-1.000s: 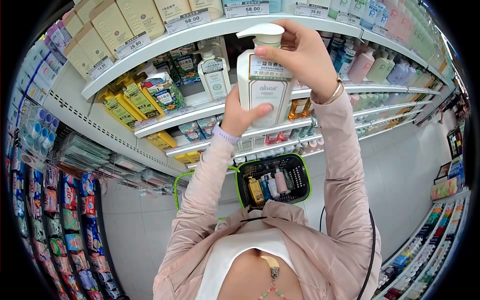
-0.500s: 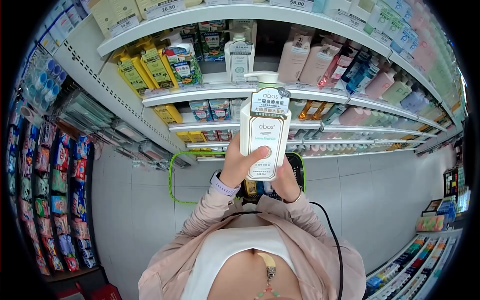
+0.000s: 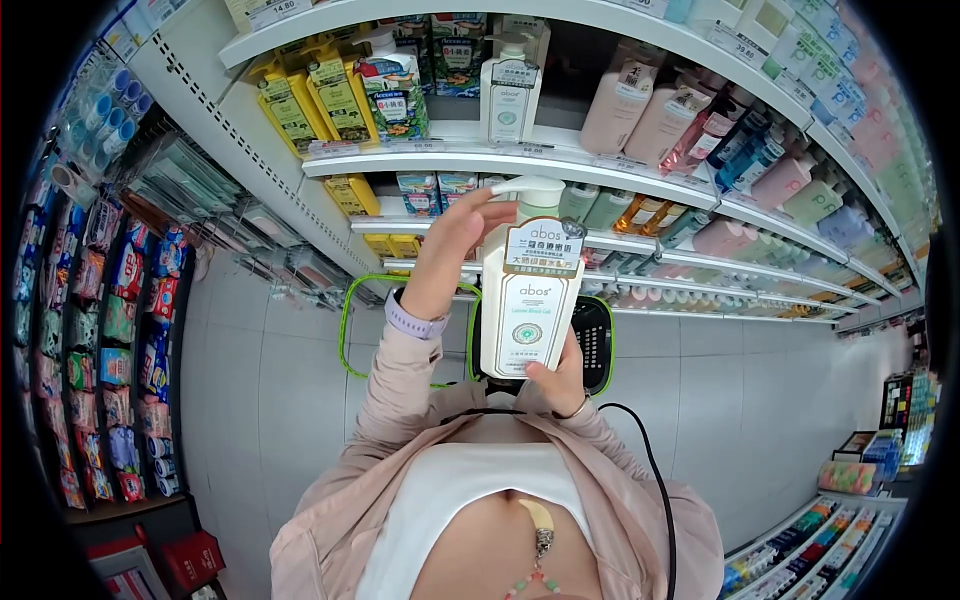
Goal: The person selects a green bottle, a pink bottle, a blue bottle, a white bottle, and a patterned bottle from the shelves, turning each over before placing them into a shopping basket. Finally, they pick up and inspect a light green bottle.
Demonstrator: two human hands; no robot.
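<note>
A tall, white, flat-sided plastic pump bottle sits near the dial's centre, the right hand clamped on its base at five o'clock. At ten o'clock the left hand has its fingers extended beside the curved white pump head; contact is hard to tell. Probably weighty, stiff and smooth, it suits a grip around the body.
</note>
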